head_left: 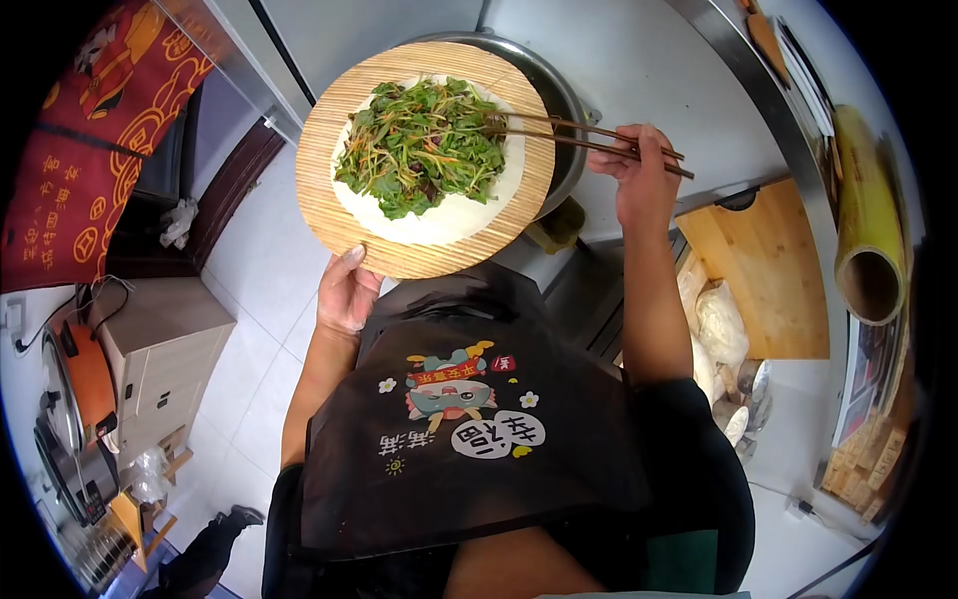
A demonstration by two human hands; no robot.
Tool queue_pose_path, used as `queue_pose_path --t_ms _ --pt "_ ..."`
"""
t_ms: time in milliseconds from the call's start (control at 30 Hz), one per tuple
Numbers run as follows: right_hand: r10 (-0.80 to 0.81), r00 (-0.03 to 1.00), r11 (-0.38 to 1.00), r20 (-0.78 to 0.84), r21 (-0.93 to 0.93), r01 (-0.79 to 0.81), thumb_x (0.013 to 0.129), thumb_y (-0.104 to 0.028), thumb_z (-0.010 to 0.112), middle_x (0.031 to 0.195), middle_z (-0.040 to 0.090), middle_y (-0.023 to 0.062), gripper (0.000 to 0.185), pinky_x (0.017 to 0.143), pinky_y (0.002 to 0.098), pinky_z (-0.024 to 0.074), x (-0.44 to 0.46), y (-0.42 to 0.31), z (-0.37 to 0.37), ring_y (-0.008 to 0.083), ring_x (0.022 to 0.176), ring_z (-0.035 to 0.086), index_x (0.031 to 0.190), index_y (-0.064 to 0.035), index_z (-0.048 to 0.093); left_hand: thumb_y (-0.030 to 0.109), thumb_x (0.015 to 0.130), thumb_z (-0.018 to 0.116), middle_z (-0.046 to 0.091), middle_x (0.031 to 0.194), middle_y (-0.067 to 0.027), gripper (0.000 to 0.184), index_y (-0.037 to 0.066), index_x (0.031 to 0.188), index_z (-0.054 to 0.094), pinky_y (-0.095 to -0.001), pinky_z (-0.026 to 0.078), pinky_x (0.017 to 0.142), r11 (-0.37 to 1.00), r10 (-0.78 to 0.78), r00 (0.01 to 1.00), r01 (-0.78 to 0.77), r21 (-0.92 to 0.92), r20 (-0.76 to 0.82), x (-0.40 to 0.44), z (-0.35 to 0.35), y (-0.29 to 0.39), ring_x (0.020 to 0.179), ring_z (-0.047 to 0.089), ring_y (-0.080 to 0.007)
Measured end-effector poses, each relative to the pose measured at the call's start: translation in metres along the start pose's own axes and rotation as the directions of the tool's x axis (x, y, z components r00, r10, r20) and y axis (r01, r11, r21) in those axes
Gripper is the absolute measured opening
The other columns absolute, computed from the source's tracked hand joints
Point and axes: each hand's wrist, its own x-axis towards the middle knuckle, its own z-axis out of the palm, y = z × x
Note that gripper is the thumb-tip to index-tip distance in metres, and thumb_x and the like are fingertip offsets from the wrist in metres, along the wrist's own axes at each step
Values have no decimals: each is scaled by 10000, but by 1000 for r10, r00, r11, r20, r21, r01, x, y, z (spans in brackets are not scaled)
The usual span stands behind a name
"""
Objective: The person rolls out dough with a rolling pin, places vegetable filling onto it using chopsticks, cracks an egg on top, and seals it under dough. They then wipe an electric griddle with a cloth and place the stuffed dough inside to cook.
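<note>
My left hand (349,291) grips the near left edge of a round slatted wooden board (319,170), thumb on top and fingers beneath. On the board lies a thin pale sheet of dough (451,226). Chopped green leaves with orange and pale shreds (424,150) cover most of the dough, leaving a bare rim at the front and right. In my right hand (644,170) is a pair of brown chopsticks (569,136), closed around their upper part. Their tips reach the right side of the greens. Behind the board a metal basin (571,95) is partly hidden.
To the right stand a wooden cutting board (768,275) and plastic bags of pale stuff (720,324). A bamboo tube (868,240) lies on the far-right shelf. At left are a cabinet (165,349), an orange appliance (85,369) and a red cloth (75,205).
</note>
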Motion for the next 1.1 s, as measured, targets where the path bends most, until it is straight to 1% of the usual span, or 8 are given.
queue_pose_path --t_ms 133,233,333,433,533,633,833,1100 --pt "-262 942 953 208 -96 287 1022 -132 510 904 671 141 226 696 317 591 -41 7 21 236 733 719 1025 66 618 17 930 558 526 1432 -175 551 -41 1446 375 -458 466 1113 1000 -2 998 1 -9 -55 2 1 0 1313 541 -312" --pt "-419 682 720 599 -238 651 955 -18 563 909 670 135 123 703 294 534 -55 4 40 230 734 690 1009 20 666 -1 922 557 518 1430 -187 559 -56 1442 361 -454 470 1116 1000 -1 998 0 -7 -69 8 11 3 1312 539 -317" --pt "-373 637 711 674 -234 664 876 40 622 900 651 146 141 671 311 519 -70 0 46 259 717 654 985 -15 694 -17 918 546 513 1428 -200 556 -63 1441 359 -469 460 1125 999 8 995 -12 -41 -97 13 23 5 1315 534 -331" --pt "-324 605 697 728 -249 673 863 39 634 900 647 143 146 669 312 522 -85 -3 35 278 746 653 985 -21 689 -5 930 554 516 1420 -209 534 -74 1429 376 -453 455 1127 999 6 993 -12 -53 -117 14 32 5 1298 544 -331" --pt "-378 589 675 714 -223 703 854 40 639 910 647 138 165 651 314 524 -92 -6 27 267 744 652 994 -30 692 -7 931 553 520 1414 -211 529 -74 1427 379 -453 459 1126 999 17 992 -20 -26 -122 11 37 2 1298 544 -332" --pt "-493 602 565 628 -295 770 850 42 639 931 644 133 185 628 310 517 -80 -10 44 260 708 650 1010 -36 689 -30 932 516 508 1443 -191 534 -49 1446 370 -481 450 1133 1000 25 992 -26 -8 -128 19 37 4 1318 532 -330" --pt "-381 606 604 699 -308 735 883 29 616 937 642 131 152 634 315 512 -83 15 64 238 715 621 1017 -10 677 -37 931 523 522 1430 -180 528 -36 1440 382 -482 451 1129 998 12 997 -8 54 -74 20 48 -2 1313 537 -323" --pt "-387 414 515 824 -179 838 841 -41 696 933 634 123 178 607 348 529 -99 18 69 267 729 651 1018 -45 680 -27 932 536 543 1407 -175 502 -37 1417 408 -467 465 1114 999 15 996 -11 43 -85 18 48 -3 1288 559 -314"
